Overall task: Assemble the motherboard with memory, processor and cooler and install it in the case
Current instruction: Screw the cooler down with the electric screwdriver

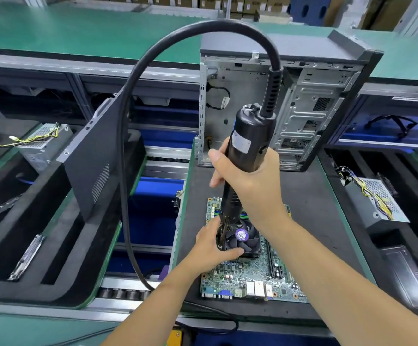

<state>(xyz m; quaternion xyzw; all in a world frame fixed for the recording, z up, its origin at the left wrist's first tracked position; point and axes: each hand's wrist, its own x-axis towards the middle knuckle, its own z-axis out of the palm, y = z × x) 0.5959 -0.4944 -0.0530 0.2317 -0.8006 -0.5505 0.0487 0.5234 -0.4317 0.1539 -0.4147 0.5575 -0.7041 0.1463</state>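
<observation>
A green motherboard (250, 278) lies flat on the dark mat in front of me. On it sits a black fan cooler (246, 239) with a purple centre label. My right hand (249, 181) grips a black electric screwdriver (246, 143) upright, its bit down at the cooler's left corner. My left hand (212, 248) holds the cooler's near-left edge, thumb along its front and fingers by the bit. An open computer case (310, 108) stands upright behind the board, its empty metal interior facing me.
The screwdriver's thick black cable (125, 171) loops up and over to the left. A detached dark side panel (95, 156) leans at the left. Power supplies with wire bundles lie at the left (40, 146) and right (380, 201). A roller conveyor (125, 293) runs below left.
</observation>
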